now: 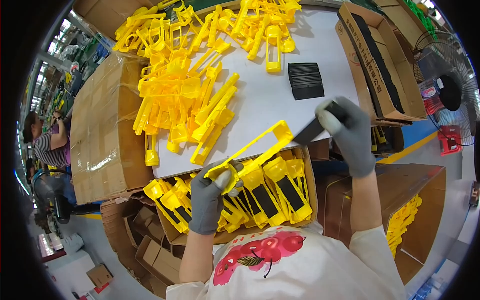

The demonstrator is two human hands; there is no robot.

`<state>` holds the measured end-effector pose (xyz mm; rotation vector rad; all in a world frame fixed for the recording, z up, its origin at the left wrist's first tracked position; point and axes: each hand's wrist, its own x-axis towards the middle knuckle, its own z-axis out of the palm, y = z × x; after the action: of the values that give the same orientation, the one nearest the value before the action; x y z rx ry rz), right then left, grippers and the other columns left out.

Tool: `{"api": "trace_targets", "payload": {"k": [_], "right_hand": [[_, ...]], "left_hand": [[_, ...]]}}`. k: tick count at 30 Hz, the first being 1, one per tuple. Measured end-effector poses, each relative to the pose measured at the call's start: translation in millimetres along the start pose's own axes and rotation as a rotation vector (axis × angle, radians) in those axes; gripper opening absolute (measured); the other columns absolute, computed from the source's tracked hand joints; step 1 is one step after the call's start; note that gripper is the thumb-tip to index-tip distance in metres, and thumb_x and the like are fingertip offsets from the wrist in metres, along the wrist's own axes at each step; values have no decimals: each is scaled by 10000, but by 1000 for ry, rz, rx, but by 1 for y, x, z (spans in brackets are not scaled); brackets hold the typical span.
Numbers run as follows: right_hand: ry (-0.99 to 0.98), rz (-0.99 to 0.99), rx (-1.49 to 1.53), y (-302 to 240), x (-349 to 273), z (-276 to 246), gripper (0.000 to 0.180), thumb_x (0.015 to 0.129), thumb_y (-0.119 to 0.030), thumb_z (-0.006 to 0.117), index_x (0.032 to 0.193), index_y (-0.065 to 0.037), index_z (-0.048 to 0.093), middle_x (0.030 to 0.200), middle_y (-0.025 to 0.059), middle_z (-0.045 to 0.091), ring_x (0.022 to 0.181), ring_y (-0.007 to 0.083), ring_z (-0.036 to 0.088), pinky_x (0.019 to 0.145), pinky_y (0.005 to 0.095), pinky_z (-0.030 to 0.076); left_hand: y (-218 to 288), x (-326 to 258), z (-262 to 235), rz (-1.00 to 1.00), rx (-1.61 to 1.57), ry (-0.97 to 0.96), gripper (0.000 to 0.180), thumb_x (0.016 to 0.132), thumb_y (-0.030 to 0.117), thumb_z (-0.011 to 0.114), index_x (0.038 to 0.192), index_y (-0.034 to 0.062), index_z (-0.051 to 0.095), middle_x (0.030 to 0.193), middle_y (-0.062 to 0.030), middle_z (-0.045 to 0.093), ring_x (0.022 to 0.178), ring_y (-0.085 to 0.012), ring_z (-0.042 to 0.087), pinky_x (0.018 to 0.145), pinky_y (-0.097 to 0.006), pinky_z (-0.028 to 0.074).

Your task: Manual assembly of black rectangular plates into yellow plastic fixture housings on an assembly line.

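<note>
We've got the left hand (212,192), grey-gloved, clamped on the near end of a long yellow plastic frame (255,152), which it holds just above the front edge of the desk (280,95). The frame's long axis runs diagonally, from the left hand up and to the right, w/ its open rectangular far end pointing toward the right hand (347,127). The right hand, also gloved, is closed on a flat black strip (310,131); the strip slants down-left, its free tip near the frame's far end but, as far as we can tell thru the fisheye bend, not yet touching it. So the strip lies right of and slightly above the frame, and the right hand is the nearer one to that open end. Below both hands sits an open cardboard box (310,172) of yellow frames already carrying black strips, packed side by side. On the white desk top: a big loose heap of bare yellow frames (185,85) at left and back, a small stack of black strips (305,80) mid-right, and a long carton of black strips (380,60) at the right edge. A taped carton (102,125) stands left of the desk. Room: factory floor w/ a yellow line, a standing fan (447,90) at right, another person at far left, more boxes around.
</note>
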<state>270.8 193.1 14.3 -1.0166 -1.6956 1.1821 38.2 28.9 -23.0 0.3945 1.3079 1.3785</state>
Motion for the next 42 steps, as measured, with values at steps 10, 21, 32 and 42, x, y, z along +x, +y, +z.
{"api": "trace_targets", "payload": {"k": [10,21,32,42], "right_hand": [[-253,43,-255,-6,-52,39,171,870,-164,664,992,-62,604,821,137,677,718,296,682,640,328,528],[-247,-50,-400,9,-71,50,259,878,-266,661,1035,-76,582,757,125,651,669,329,652,590,361,515],[-397,61,-342,28,-80,33,267,743,-254,785,902,-68,679,746,124,658,664,279,654,624,343,516],[-367,145,-335,33,-134,59,273,778,-305,770,847,-78,634,644,104,625,544,261,618,510,337,478]], "left_hand": [[4,-12,15,-68,33,-73,279,891,16,570,1156,-71,596,960,-162,658,808,-265,701,675,-289,579],[2,-18,26,-131,108,-89,256,875,14,602,1115,-73,626,920,-138,672,766,-223,700,652,-269,566],[-3,-32,4,-183,281,-184,263,869,-45,624,1131,-51,640,916,-108,675,760,-156,678,590,-238,536],[-7,-63,-12,-274,385,-66,192,871,-8,648,1062,-14,657,883,-72,679,702,-100,656,544,-208,530]]}}
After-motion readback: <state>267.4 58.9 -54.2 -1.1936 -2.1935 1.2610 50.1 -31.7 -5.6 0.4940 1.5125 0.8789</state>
